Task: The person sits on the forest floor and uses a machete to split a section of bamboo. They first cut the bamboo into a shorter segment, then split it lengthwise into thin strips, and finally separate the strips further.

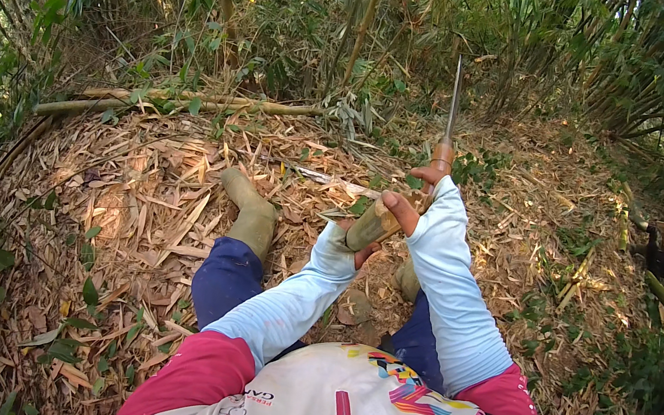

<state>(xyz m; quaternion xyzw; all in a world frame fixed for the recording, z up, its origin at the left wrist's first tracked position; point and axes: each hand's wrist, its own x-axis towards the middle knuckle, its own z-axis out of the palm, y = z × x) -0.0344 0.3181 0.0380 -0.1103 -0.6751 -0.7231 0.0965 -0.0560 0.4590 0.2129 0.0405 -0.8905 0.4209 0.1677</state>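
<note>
A: Where is the bamboo (371, 226)?

B: Held off the ground in front of the body, its far end tilted away and to the right. The left hand (339, 242) is curled round its near part, fingers mostly closed, with tips showing on the bamboo's right side.

A: Why so low down?

B: Probably to steady it and leave the far end free.

A: And the right hand (431, 195)?

B: Just beyond the bamboo, to its right. It is bent round the knife's handle (442, 157), one digit laid against the wood, another at the bamboo's far end. I can't tell how tightly the hidden fingers close.

A: The blade (454, 101) points away?

B: Yes, beyond the bamboo and almost upright in view; that likely spares the left hand and body. It shows too thin to tell which side is sharp.

A: The feet?

B: The left boot (251, 214) is left of the bamboo, the right boot (407, 280) nearer the body and to its right, a spread that likely helps balance on the litter (148, 217).
</note>
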